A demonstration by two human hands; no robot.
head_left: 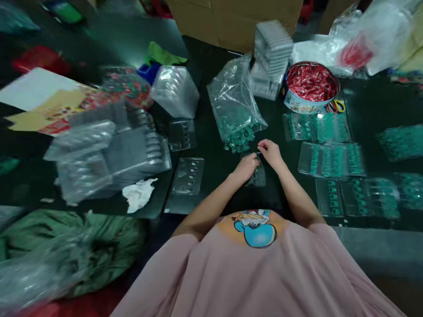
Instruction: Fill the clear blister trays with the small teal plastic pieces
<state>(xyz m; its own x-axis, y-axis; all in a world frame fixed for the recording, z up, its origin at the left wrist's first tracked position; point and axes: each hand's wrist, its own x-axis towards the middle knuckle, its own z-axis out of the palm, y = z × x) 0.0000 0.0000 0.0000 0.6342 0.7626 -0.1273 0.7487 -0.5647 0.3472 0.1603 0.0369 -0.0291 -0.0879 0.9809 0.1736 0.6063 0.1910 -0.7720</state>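
Note:
My left hand [247, 167] rests on the upper left of a clear plastic blister tray [258, 177], its fingers closed at the tray's edge. Just right of it, my right hand [270, 152] is closed in a pinch above the tray's top end. Whatever lies between those fingertips is too small to make out. Beyond both hands, small green translucent plastic pieces [240, 140] spill from the mouth of a clear plastic bag [231, 94]. A second blister tray [188, 176] lies flat to the left of my left hand.
On the right are several blister trays with green pieces [332, 159]. Behind them stands a round tin [307, 105] of red wrapped pieces, with scissors [336, 106] beside it. Stacked clear trays [132, 149] cover the left side. A cardboard box [231, 22] stands at the back.

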